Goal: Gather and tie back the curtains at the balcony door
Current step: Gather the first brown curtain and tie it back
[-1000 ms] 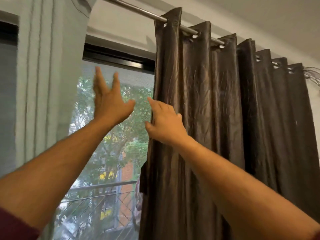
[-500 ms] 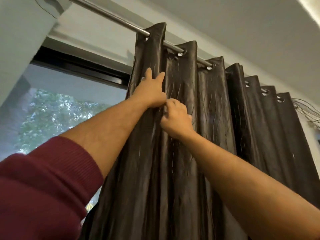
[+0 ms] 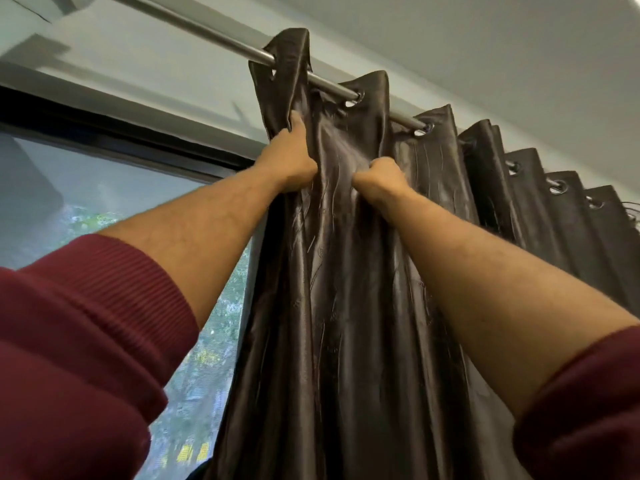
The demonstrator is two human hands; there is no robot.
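Curtain [image 3: 346,306] | centre frame, bunched under rod [image 3: 214,36] | my left hand [image 3: 289,161], right hand [image 3: 381,176] clenched on folds | gathering underway, tying undone

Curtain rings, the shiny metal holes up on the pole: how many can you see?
5. Two rings sit by the second fold and third fold of the curtain; three more run rightward. Others may hide inside folds.
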